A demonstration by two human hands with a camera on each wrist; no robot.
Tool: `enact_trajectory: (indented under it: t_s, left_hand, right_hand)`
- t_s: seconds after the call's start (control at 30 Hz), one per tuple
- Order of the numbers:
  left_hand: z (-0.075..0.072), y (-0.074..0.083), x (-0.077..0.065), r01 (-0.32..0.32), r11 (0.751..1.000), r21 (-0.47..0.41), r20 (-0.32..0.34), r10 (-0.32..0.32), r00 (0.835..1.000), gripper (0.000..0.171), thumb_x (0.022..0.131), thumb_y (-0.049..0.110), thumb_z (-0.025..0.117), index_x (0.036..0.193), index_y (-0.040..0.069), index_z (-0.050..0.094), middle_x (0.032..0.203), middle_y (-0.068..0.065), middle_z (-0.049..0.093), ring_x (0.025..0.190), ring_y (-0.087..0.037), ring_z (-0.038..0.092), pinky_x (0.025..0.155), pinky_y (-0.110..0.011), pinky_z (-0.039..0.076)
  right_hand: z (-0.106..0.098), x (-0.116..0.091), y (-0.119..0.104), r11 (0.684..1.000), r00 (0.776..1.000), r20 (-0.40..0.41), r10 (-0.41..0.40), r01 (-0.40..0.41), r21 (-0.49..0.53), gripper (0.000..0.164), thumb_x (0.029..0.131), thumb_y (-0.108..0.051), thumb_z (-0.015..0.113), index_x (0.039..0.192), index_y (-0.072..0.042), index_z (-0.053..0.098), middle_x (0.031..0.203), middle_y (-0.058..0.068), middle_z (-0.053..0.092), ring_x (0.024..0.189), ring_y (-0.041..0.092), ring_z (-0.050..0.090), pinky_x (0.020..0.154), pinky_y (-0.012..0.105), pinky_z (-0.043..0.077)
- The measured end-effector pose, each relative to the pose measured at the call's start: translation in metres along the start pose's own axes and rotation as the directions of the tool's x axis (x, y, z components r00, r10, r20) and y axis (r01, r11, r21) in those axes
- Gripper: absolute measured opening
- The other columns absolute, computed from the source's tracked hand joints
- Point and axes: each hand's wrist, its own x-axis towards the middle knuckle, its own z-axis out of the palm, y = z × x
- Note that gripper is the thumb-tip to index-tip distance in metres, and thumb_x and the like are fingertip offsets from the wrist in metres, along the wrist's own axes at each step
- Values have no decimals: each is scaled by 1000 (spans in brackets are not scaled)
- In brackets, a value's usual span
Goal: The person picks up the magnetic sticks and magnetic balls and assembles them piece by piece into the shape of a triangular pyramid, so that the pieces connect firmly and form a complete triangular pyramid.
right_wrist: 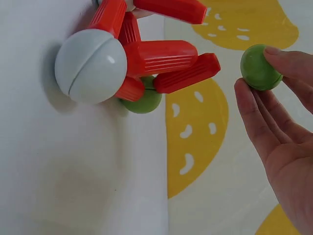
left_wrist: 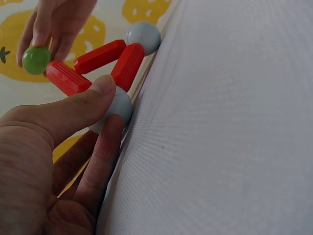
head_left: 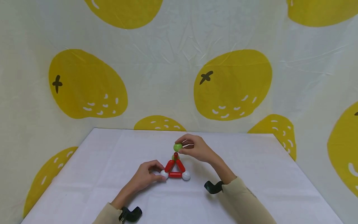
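Observation:
A toy frame of ribbed red rods and balls stands on the table, with one white ball at its front left corner. My left hand pinches that ball between thumb and fingers. Another white ball sits at the front right corner, and a red rod spans the two. At the back corner is a green ball, partly hidden by rods. Several red rods slant up with free ends. My right hand pinches a second green ball by its fingertips, apart from the rod ends.
A white cloth covers the table, whose back edge meets a pale curtain printed with yellow fruit. Black wrist mounts, one on the left and one on the right, jut out beside the sleeves.

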Motion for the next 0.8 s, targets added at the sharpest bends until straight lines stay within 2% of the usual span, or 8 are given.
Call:
enact_trajectory:
  t_s: [0.23,0.57,0.8]
  left_hand:
    - [-1,1,-1,25,1000,8,-3,-25,1000,28,80,29,90,103,24,75,103,7,74,98,-11,67,88,-23,53]
    - [0,3,-1,33,999,-1,0,-33,999,28,81,30,89,104,26,74,103,9,73,97,-11,68,89,-22,53]
    - [0,2,-1,30,1000,4,-3,-30,1000,28,80,30,90,104,26,74,103,9,73,97,-10,68,89,-22,54]
  right_hand:
    - [6,-13,-5,999,999,-23,-28,28,-22,30,94,-9,74,124,-7,71,122,12,71,113,30,71,96,34,58]
    - [17,-16,1,998,998,-31,-47,45,-45,28,95,-11,74,123,-9,72,120,10,71,111,28,71,92,39,60]
    - [19,-16,0,995,997,-49,-51,47,-87,27,94,-10,74,121,-12,73,119,7,71,109,26,71,90,37,61]
